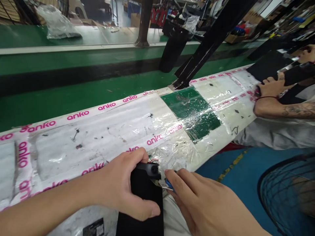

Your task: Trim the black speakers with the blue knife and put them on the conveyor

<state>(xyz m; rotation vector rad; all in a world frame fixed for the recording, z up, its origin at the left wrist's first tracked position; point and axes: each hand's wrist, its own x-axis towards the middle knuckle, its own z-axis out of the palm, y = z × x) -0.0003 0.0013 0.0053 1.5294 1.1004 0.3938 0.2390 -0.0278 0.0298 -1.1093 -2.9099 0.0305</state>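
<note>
We read "anko" in magenta lettering, repeated along the white tape (78, 115) that borders the worktable (110, 129). The table's pale covering is glossy, creased and flecked with dark marks. A green rectangular patch (192, 113) lies under wrinkled clear film. Near the lower edge, we find a black label (94, 228) whose print we cannot read.

The black panel (141, 203), flat, matte and straight-sided, is at the table's near edge, directly in front of the person. At its far end sits a black fitting (154, 169), smooth and rounded, with a round recess. We observe the left hand (126, 185) curved around that end, fingers at the fitting, thumb spread wide over the panel. The right hand (194, 198) is narrow, pinching a blue tool (169, 184) with a thin metallic part beside the fitting; its type we cannot tell.
</note>
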